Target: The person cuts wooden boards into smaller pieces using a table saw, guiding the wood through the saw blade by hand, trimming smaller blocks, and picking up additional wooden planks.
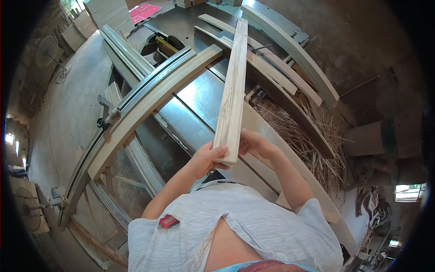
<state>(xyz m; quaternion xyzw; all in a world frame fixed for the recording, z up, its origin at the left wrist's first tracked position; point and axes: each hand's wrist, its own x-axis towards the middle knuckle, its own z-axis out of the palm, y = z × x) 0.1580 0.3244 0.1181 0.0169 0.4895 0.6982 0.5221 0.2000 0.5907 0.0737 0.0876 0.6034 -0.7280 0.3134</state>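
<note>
A long pale wooden board (232,93) with dark grain streaks slants up and away from me, above the metal machine table (197,97). My left hand (208,158) grips its near end, thumb on top and fingers underneath. On the board's right edge, my right hand (254,143) is closed against the wood, with some of its fingertips hidden behind it. Below the far part of the board, another wooden strip (158,102) lies along a metal fence rail (145,81) on the left.
Several wooden strips (283,75) lie on the right side of the machine. Thin offcuts (312,149) are heaped beside them. A curved-looking long board (294,47) rests farther right. At the back are a red sheet (144,12) and stacked panels (108,16). A fan (47,50) stands at left.
</note>
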